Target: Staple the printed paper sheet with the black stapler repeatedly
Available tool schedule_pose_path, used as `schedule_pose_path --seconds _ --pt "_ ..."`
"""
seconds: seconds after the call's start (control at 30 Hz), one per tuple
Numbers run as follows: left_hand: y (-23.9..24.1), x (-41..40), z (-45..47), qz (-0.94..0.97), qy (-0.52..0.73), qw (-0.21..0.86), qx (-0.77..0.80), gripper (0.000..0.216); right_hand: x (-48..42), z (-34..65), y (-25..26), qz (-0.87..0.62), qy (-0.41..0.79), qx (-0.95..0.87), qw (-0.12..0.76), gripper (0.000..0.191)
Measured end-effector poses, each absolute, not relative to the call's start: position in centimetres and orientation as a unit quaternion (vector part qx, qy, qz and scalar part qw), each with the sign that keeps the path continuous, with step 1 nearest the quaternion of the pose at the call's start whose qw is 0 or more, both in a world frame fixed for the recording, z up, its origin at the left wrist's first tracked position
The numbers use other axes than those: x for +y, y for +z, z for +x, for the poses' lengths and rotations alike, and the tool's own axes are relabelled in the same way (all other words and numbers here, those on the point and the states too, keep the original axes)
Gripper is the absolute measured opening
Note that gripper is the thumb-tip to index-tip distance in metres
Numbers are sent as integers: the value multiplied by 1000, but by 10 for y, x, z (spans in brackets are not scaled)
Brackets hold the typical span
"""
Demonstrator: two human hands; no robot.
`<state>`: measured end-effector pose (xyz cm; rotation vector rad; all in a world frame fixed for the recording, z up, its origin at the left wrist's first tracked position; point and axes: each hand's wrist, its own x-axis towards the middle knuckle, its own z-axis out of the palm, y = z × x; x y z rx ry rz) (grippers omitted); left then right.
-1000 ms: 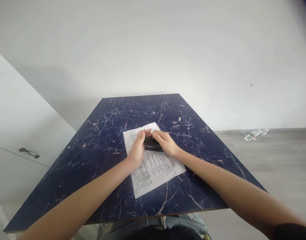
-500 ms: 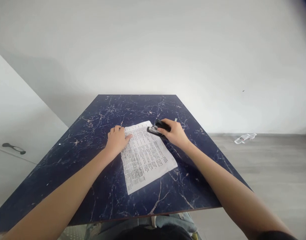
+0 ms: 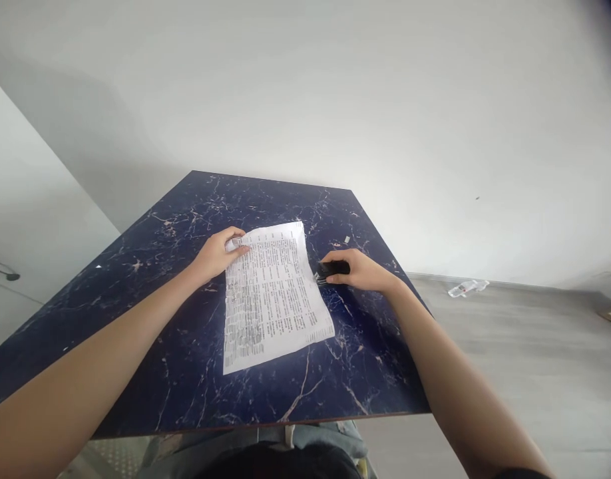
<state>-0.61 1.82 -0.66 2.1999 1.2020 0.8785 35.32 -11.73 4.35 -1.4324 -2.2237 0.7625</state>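
My left hand grips the upper left edge of a printed paper sheet, thumb on top and fingers behind it. The sheet's upper part is bent up a little from the table. To the right of the paper, my right hand is closed around a black stapler. Its front end points left, close to the paper's right edge; whether they touch I cannot tell. Most of the stapler's rear is hidden in my palm.
The dark blue marbled table meets a white wall at the back. A small pale scrap lies beyond my right hand. A clear plastic wrapper is on the grey floor, and a white cabinet door stands at left.
My left hand has taken hold of the paper's edge and raised its upper part. The stapler has come off the paper's upper right area and moved to its right side, in my right hand.
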Motion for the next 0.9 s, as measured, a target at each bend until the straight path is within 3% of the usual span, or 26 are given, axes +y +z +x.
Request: schedule_pose_path --seconds 0.17,0.27,0.37,0.53,0.63,0.8,0.9 --pt "-5 5 2 763 350 259 478 37 -129 317 51 -478 290 -803 206 33" --pt "-5 0 5 740 371 266 494 34 -136 291 43 -512 184 -808 226 40" --pt "-8 0 8 742 376 255 493 32 -138 271 24 -519 41 -835 177 44" --pt "-12 2 8 758 376 237 478 33 -135 253 3 -513 -33 -851 107 43" --pt "-13 3 8 767 380 231 462 31 -134 254 11 -516 -18 -849 109 40" --pt "-14 4 6 772 379 223 459 30 -130 299 40 -468 117 -862 153 54" --pt "-15 5 5 774 379 226 454 29 -124 340 49 -485 173 -852 95 27"
